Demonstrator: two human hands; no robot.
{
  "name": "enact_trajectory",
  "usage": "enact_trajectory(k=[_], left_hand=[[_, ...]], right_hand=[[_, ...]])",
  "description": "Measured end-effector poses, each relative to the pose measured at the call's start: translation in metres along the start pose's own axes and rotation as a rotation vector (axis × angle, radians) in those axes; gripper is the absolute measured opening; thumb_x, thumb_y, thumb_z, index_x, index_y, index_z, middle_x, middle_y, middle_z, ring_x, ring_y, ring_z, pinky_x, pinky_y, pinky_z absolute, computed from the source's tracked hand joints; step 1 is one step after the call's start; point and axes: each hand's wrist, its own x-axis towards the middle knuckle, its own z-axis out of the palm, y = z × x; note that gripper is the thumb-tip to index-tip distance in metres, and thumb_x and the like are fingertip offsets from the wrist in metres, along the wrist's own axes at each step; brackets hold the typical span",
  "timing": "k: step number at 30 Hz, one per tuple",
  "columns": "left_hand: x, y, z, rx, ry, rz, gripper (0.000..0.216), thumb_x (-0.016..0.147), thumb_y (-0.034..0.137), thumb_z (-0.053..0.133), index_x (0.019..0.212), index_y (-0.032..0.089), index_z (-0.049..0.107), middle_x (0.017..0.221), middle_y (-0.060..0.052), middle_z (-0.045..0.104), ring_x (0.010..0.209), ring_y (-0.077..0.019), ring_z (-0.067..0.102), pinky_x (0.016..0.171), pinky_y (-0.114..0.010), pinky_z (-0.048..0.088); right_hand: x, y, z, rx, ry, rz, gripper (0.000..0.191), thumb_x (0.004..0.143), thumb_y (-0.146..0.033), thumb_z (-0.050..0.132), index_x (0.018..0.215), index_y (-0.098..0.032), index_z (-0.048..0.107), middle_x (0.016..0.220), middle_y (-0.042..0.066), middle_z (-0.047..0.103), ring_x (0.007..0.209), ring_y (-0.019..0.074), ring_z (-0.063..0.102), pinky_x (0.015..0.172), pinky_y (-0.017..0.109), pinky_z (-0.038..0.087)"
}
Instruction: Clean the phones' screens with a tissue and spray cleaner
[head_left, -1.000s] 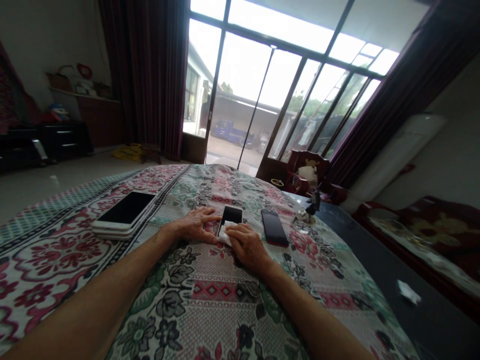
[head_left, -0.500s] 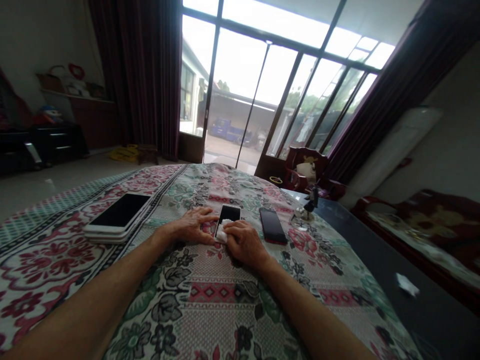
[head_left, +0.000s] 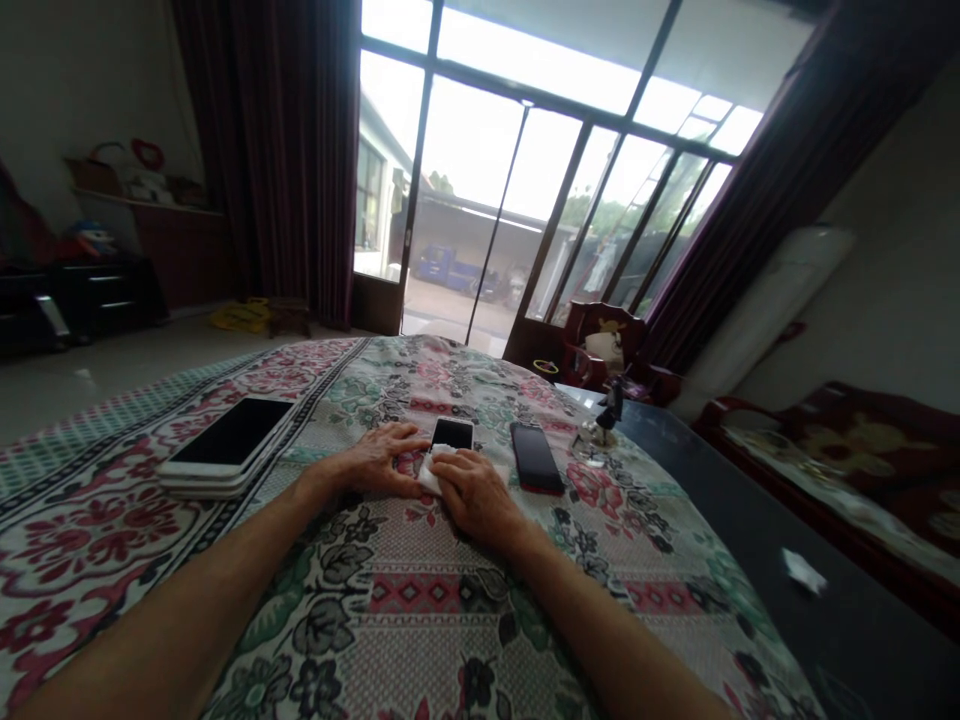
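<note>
A small smartphone [head_left: 454,432] with a dark screen and light frame lies on the patterned tablecloth in front of me. My right hand [head_left: 477,494] presses a crumpled white tissue [head_left: 430,477] onto its near part, with the fingers closed over the tissue. Just left of the phone, my left hand [head_left: 382,458] lies flat with fingers spread; its fingertips reach the phone's left edge or stop close beside it. The phone's lower end is hidden under the tissue and fingers. A dark phone [head_left: 537,458] with a reddish edge lies to the right of my right hand.
A stack of white tablets [head_left: 229,436] lies on the tablecloth [head_left: 420,630] at the left. Toward the right edge stands a small dark figure on a clear base [head_left: 598,436]. Another crumpled white tissue [head_left: 803,571] rests on the dark surface beyond. Wooden chairs stand behind.
My right hand and the tissue have slid slightly down the phone toward me, covering its near end. My left hand stays beside it. The whole view has shifted a little.
</note>
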Motion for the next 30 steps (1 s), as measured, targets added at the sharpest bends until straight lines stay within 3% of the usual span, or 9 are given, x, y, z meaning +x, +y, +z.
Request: enact_trajectory(k=[5,11,19,30], left_hand=[[-0.002,0.005,-0.005,0.009,-0.015,-0.013,0.087,0.068,0.071,0.061,0.142,0.028,0.042,0.156,-0.008,0.027,0.144,-0.0315,0.018,0.116,-0.044,0.018],[-0.001,0.003,-0.005,0.005,-0.010,0.004,0.086,0.068,0.070,0.063,0.142,0.030,0.043,0.156,-0.006,0.028,0.143,-0.0335,0.019,0.115,-0.045,0.020],[0.001,0.002,-0.001,0.016,0.015,0.002,0.091,0.066,0.072,0.062,0.141,0.026,0.043,0.155,-0.008,0.031,0.143,-0.0333,0.022,0.116,-0.045,0.019],[0.001,0.002,-0.002,-0.037,0.007,-0.010,0.098,0.065,0.072,0.063,0.144,0.019,0.038,0.155,-0.012,0.028,0.143,-0.0334,0.020,0.117,-0.044,0.017]], right_hand=[[0.004,0.010,0.003,0.017,0.009,0.015,0.024,0.092,-0.015,0.046,0.100,-0.024,0.066,0.111,0.002,0.068,0.102,0.0162,0.059,0.096,0.032,0.041],[-0.001,0.026,0.001,-0.080,0.121,0.222,0.021,0.088,-0.012,0.050,0.098,-0.021,0.067,0.111,0.006,0.068,0.105,0.0200,0.059,0.096,0.037,0.042],[0.003,0.005,0.001,0.033,-0.035,-0.039,0.023,0.092,-0.014,0.045,0.097,-0.022,0.066,0.104,0.002,0.069,0.097,0.0159,0.059,0.094,0.031,0.041],[0.035,0.045,0.011,-0.014,-0.006,0.017,0.021,0.092,-0.015,0.049,0.095,-0.020,0.069,0.104,0.004,0.071,0.099,0.0172,0.061,0.094,0.030,0.040]])
